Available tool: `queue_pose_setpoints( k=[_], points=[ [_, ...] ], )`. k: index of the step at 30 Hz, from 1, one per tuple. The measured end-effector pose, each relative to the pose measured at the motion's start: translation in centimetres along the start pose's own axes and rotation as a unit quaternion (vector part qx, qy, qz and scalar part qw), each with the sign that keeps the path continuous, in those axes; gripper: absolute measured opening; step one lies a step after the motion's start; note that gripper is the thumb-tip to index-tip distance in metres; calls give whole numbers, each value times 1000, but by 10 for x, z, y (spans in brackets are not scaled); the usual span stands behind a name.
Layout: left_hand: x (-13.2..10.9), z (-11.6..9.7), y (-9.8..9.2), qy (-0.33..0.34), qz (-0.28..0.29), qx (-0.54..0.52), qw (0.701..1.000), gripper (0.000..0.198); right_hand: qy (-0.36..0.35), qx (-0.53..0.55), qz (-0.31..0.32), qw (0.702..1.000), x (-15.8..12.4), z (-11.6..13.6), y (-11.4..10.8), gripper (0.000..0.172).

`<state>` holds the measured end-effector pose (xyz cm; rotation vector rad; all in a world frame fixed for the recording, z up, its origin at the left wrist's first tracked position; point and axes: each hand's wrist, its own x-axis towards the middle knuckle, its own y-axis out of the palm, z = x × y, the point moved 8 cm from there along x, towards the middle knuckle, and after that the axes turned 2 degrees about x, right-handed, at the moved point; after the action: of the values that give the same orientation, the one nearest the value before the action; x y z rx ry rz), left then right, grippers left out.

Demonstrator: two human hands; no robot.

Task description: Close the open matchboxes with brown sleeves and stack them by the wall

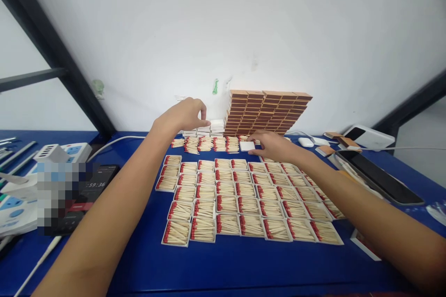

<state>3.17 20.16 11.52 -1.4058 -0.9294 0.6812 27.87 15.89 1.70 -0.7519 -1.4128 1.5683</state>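
My left hand [193,113] is over the small stacks of white trays [217,126] near the wall, its thumb and fingers curved apart; whether it touches a tray cannot be made out. Between the thumb and fingers of my right hand [268,145] is a small white tray [247,146], just in front of the stacked brown matchboxes [265,111]. Loose piles of red-tipped matches [205,144] lie in a row between my hands and to the left. Nearer to me, rows of white trays filled with matches [227,204] cover the middle of the blue table [195,269].
At the left are a power strip [78,152], cables and a dark phone [101,181]. On the right lie a black phone [381,174], a white device [369,137], several brown boxes [349,143] and a white tray [365,243] partly under my right arm.
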Motion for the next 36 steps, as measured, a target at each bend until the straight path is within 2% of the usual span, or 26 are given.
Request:
queue_pose_setpoints(
  k=[5,8,13,16,21,24,27,30,33,36],
  points=[
    [1,-3,3,3,5,-3,1000,32,-7,2,-9,1000,1,-4,7,38],
    [2,-5,5,7,11,-2,1000,33,-25,-9,-32,999,4,-2,4,35],
    [4,-14,13,28,5,3,1000,31,-7,-32,-49,998,4,-4,-5,36],
    [6,-34,26,52,2,1,999,28,-20,-32,-68,997,2,-3,-13,36],
    [14,-87,65,134,32,-1,990,22,-28,-18,-101,994,-3,-4,-26,38],
    [24,-107,83,158,38,-1,987,30,-18,-17,-113,993,-10,-4,-34,37],
    [35,-119,95,171,51,-1,984,40,1,-2,-128,992,-21,-7,-43,37],
    [41,-126,101,185,69,-26,980,39,12,28,-149,988,-34,-13,-50,39],
    [42,-129,101,199,89,-69,974,28,17,47,-171,984,-50,-20,-53,40],
    [37,-131,100,224,118,-89,963,5,29,58,-177,982,-63,-28,-53,42]
  ],
)
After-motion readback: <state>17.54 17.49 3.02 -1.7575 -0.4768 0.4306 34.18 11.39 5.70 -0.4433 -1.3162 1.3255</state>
